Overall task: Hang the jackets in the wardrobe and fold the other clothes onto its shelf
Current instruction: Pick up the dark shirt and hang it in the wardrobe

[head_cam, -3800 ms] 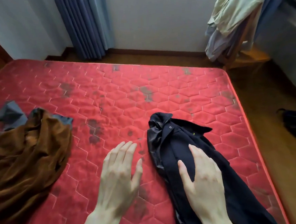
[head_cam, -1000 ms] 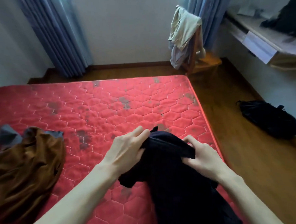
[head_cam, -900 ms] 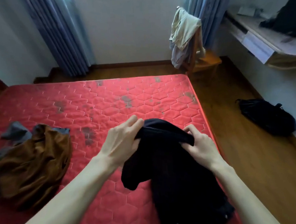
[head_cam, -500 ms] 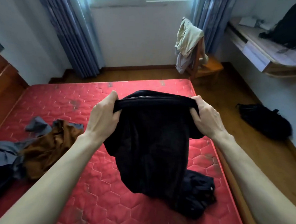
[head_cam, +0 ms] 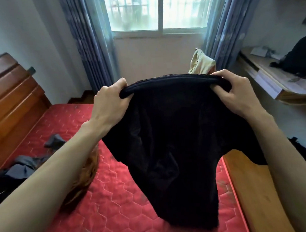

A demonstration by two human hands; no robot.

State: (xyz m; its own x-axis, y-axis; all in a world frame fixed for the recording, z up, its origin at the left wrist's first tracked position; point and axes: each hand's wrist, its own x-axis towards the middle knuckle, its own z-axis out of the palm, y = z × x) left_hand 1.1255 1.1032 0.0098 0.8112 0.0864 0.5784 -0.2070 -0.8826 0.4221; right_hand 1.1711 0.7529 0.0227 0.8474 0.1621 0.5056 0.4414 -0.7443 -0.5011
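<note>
A dark navy jacket (head_cam: 170, 147) hangs in the air over the red mattress (head_cam: 107, 208), folded over itself along its top edge. My left hand (head_cam: 112, 102) grips the left end of that top edge, and my right hand (head_cam: 237, 94) grips the right end. The jacket's lower end dangles just above the mattress. A brown garment (head_cam: 84, 175) lies on the mattress at the left, mostly hidden behind my left forearm. Grey and dark clothes (head_cam: 21, 168) are heaped beside it. No wardrobe is in view.
A wooden headboard (head_cam: 10, 103) stands at the left. A cream garment (head_cam: 201, 64) hangs behind the jacket by the window curtains. A wall shelf (head_cam: 272, 83) at the right carries a black bag (head_cam: 301, 56). Another black bag (head_cam: 303, 151) lies on the wooden floor.
Both hands have raised the jacket from the mattress to chest height, and my view has tilted up to the window. The jacket's lower end has come off the bed.
</note>
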